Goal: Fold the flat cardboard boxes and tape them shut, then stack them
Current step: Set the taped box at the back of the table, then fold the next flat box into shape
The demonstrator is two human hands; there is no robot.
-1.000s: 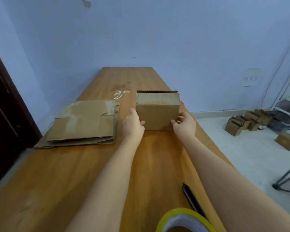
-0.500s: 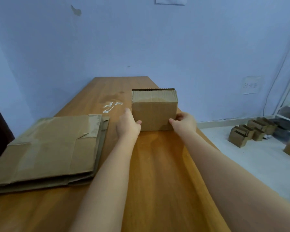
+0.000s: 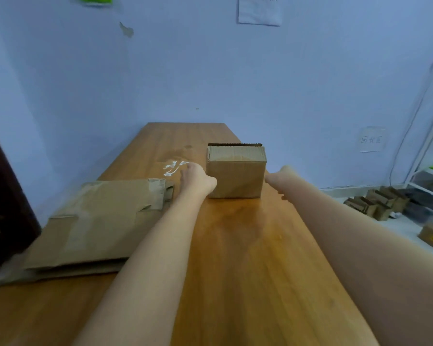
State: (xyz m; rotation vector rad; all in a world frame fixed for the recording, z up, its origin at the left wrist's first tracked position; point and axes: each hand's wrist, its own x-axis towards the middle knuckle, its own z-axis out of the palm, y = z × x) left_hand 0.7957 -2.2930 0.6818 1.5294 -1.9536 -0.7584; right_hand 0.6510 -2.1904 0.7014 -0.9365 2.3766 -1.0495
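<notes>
So there's a small brown corrugated cardboard box (image 3: 236, 174) already folded up, sitting far down the long orange-brown wooden table (image 3: 248, 258), toward its right edge. Both arms are stretched right out to it. The left hand (image 3: 196, 179) is against the box's left side; I only see the back of the hand, so I can't tell if the fingers are curled round the corner or just flat against it. The right hand (image 3: 281, 177) is just beside the right side, blurry, and honestly I can't say whether it's touching or how the fingers lie.

Handling-wise, I'd guess this thing weighs next to nothing if it's empty. Corrugated walls are stiff enough along the edges but dent in the middle of a panel if you squeeze. The surface looks matte, so not slippery. Best bet is palms on the two opposite side walls, low and near the corners, light pressure.

The stack of flattened brown cardboard boxes (image 3: 98, 221) lies on the left of the table, well apart from the box. Those will be floppy, so grab them by an edge near a crease.
</notes>
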